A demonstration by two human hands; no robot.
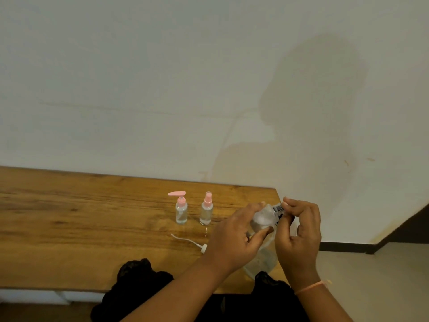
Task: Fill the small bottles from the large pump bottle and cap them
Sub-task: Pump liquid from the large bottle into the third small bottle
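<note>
Two small clear bottles stand upright on the wooden table [69, 217]: one with a pink pump top [181, 211], and to its right one with a pink spray top [206, 211]. Both have their tops on. To their right is the large clear bottle [263, 219] with black lettering, with no pump on it. I hold it tilted over the table's right end. My left hand [234, 238] grips its upper body from the left. The fingers of my right hand [299, 233] pinch it near the lettering. A white pump head with its tube [192, 242] lies on the table in front of the small bottles.
The table's right edge runs just behind my hands, with floor beyond it. A pale wall stands close behind the table. Black clothing [139, 287] overlaps the front edge. The left half of the tabletop holds nothing.
</note>
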